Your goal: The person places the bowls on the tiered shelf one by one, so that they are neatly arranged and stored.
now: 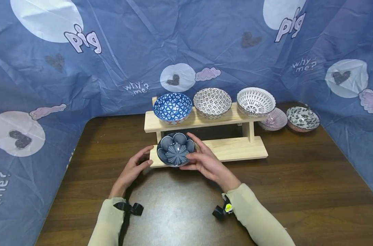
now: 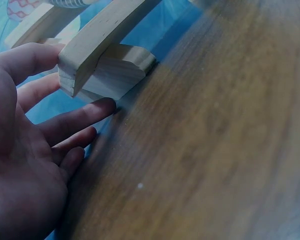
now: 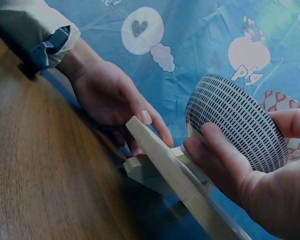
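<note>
My right hand (image 1: 209, 164) grips a dark blue bowl (image 1: 177, 150) by its right side, thumb at the inside and fingers along the outer wall. A flower pattern fills its inside; black dashes on white cover its outer wall (image 3: 235, 120). The bowl is over the left end of the lower shelf of a pale wooden two-tier stand (image 1: 238, 148), tilted in the right wrist view. My left hand (image 1: 132, 171) has its thumb and forefinger at the left end of that lower board (image 2: 85, 60). Its other fingers extend loosely below the board in the left wrist view.
On the upper shelf stand a blue triangle-patterned bowl (image 1: 173, 107), a brown-patterned bowl (image 1: 212, 102) and a white bowl with dark strokes (image 1: 256, 101). Behind the stand's right end, a pinkish bowl (image 1: 275, 119) and a leaf-patterned bowl (image 1: 303, 118) sit on the brown table (image 1: 312, 177).
</note>
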`<state>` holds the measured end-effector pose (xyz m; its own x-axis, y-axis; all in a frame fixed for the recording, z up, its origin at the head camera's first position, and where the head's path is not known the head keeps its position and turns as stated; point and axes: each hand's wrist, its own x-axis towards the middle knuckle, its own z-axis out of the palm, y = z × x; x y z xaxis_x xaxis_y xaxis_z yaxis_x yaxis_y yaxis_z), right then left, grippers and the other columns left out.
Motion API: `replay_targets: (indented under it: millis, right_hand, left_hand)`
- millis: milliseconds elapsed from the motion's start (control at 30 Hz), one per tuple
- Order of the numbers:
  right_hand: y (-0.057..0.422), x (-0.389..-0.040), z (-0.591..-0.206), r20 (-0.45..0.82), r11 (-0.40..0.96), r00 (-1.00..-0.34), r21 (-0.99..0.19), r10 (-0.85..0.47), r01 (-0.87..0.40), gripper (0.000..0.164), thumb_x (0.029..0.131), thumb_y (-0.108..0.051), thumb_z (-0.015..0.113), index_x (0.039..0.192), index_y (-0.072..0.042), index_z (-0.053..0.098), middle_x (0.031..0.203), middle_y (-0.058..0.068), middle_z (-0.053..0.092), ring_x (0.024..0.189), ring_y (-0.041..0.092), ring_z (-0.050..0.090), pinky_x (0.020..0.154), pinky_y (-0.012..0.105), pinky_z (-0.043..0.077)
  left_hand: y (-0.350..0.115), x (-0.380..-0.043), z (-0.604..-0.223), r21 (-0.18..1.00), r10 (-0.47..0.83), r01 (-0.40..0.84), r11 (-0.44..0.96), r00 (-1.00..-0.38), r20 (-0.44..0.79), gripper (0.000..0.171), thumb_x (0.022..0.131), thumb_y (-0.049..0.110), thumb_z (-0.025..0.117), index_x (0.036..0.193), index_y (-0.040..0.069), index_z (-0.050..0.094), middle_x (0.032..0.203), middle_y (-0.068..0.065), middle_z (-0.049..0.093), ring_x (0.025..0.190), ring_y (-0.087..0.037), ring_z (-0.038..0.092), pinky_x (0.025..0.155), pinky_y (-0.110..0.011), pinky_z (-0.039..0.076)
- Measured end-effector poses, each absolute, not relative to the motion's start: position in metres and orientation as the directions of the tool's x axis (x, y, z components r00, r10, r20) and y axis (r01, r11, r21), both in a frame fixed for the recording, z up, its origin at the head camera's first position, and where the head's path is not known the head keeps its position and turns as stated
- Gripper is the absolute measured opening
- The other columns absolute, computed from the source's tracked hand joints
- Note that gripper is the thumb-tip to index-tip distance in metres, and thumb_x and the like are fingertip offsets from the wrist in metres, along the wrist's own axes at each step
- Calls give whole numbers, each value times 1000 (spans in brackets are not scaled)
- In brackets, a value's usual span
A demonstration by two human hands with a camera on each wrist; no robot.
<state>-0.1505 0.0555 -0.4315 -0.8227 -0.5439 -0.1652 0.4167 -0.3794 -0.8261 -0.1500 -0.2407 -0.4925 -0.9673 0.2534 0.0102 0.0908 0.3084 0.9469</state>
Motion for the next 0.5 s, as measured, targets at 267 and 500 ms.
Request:
replay_targets:
  millis: [267,500]
  right_hand:
    - [50,-154,-439,-174,-370,-831,-834,-528,410,87,93,11,43,162,-28,8,163,26,20,113,33,62,97,60,48]
    - [47,-156,-442,-166,-373,-837,-838,-521,399,86,92,11,44,162,-28,11,164,25,17,110,31,63,97,60,48]
  left_hand:
    - [-241,-150,-493,946,258,94,310,-966,12,53,97,12,62,148,9,46,133,-26,60,107,-3,57,88,-21,46]
    - [-241,-150,-493,947,260,93,308,-966,10,54,97,12,61,148,9,46,133,-26,60,108,-2,57,89,-20,46]
